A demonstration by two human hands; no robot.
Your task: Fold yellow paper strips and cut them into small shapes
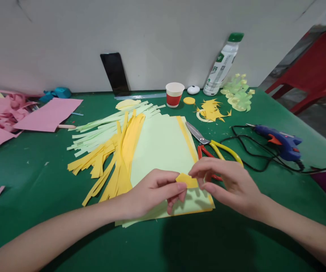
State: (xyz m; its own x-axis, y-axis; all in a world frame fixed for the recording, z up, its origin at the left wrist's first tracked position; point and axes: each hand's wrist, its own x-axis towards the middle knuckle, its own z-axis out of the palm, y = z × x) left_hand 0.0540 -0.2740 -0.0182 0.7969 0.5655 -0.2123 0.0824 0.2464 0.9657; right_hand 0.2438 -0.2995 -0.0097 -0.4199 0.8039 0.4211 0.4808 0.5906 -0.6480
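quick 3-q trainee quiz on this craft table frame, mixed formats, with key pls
1. True or false: both hands pinch the yellow paper piece.
2. Which lies nearest the right hand? A) cup B) scissors C) bottle
3. Fill in: the glue gun is ____ in colour.

Key:
1. True: the left hand and right hand hold it between fingertips, above the green sheet.
2. B: the scissors' handles lie just behind the right hand.
3. Blue, with an orange trigger and a black cord.
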